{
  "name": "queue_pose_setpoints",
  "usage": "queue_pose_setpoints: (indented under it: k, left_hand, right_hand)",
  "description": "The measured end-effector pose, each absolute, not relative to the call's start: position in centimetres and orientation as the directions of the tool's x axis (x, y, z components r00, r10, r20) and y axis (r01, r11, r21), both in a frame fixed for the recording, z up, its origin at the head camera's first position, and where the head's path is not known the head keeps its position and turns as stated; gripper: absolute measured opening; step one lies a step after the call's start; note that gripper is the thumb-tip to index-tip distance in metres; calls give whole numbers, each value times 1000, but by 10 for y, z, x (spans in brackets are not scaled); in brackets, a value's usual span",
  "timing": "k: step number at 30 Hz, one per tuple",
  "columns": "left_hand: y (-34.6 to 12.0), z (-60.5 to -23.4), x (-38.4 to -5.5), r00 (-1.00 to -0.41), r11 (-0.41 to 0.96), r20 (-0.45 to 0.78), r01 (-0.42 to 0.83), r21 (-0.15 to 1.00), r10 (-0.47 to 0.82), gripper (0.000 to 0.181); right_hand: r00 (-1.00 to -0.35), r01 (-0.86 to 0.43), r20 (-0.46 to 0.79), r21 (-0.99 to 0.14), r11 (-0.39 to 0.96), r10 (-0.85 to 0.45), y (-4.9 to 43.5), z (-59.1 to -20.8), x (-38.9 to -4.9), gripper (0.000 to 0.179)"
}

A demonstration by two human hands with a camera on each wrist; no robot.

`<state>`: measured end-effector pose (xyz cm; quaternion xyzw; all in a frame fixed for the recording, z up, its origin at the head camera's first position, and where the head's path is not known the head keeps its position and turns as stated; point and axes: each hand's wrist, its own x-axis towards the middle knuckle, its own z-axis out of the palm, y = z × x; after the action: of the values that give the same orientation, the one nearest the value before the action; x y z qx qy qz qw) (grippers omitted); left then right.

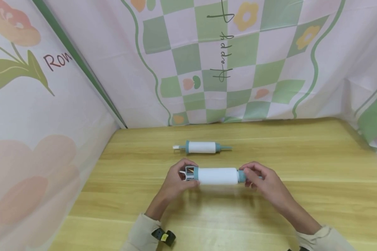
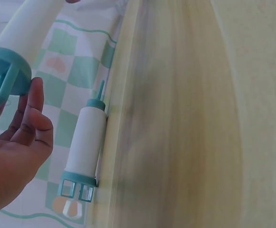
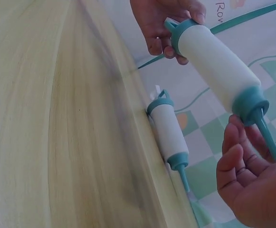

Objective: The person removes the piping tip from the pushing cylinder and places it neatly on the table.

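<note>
Both hands hold a syringe-like tube (image 1: 218, 176) level above the table, with a white barrel, teal ends and a thin teal nozzle (image 3: 267, 135). At its framed handle end, my left hand (image 1: 175, 179) grips the teal collar (image 2: 7, 69) between thumb and fingers. My right hand (image 1: 265, 181) pinches the teal nozzle cap (image 3: 250, 104) at the other end; its fingers curl under the cap in the right wrist view. A second, similar syringe-like tube (image 1: 202, 147) lies on the table beyond the hands, its nozzle pointing right in the head view.
The wood-grain table (image 1: 128, 198) spreads under both hands. A printed cloth with green checks (image 1: 213, 62) hangs behind it, and another flowered cloth (image 1: 50, 115) borders the left side. A black band (image 1: 163, 237) sits on the left sleeve.
</note>
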<state>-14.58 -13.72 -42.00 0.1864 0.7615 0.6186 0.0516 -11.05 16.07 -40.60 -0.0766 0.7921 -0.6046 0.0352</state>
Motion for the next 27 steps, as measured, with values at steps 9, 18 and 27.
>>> queue_pose_setpoints:
  k: [9,18,27]
  left_hand:
    - [-139,-423,-147,-917,154,172,240,958,361,42]
    - [-140,-424,-146,-914,165,169,244,956,368,43]
    - [-141,-421,-147,-914,186,154,237,954,374,44]
  right_hand:
    - [-985,74,-99,-982,174,-140,156,-402,-111,45]
    - [-983,74,-90,-992,102,-158,154,-404,-110,36]
    - [-984,-45,31,-996,77,-174,153,-408,-108,24]
